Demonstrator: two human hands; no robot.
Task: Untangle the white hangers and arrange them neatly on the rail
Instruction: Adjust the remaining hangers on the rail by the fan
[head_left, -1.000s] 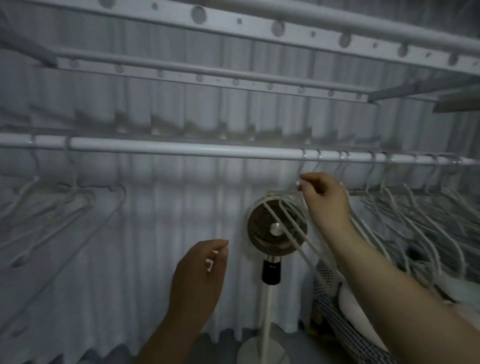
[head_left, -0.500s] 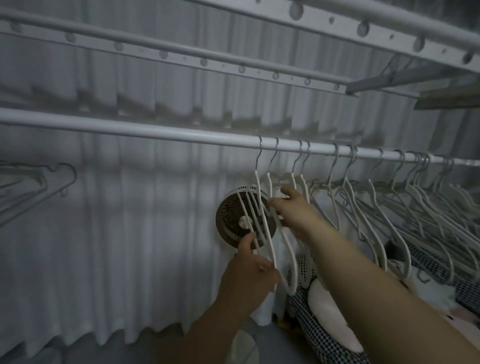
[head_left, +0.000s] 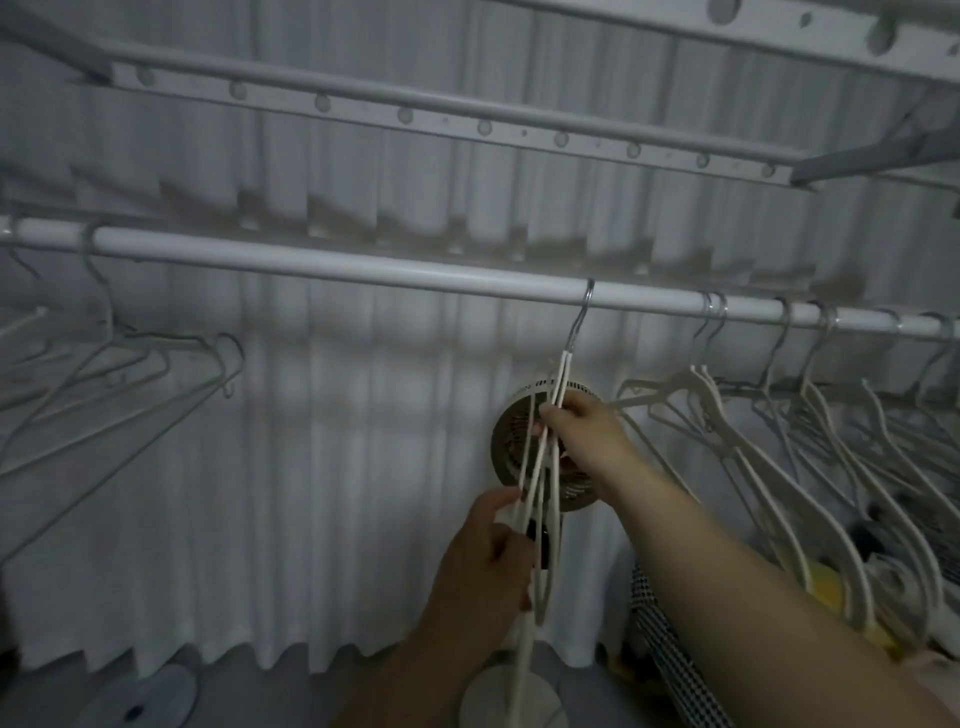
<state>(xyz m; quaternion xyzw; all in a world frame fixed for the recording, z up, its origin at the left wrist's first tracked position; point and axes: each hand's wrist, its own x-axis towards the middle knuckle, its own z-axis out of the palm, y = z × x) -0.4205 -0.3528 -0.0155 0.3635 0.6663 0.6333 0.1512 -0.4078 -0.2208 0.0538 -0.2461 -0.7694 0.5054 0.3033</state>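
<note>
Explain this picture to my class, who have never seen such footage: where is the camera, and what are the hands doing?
No machine here: a person wears a wide-angle camera on the head, so you look along their own arms. The right hand grips the top of a bunch of thin white hangers, hung by a metal hook on the long white round rail. The left hand holds the bunch lower down. More white hangers hang further right and left. Behind stand a small round fan and a pleated white curtain.

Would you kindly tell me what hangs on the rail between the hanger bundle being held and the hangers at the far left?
Nothing: in the head view, the rail is bare between the held hanger bundle and the far-left hangers.
</note>
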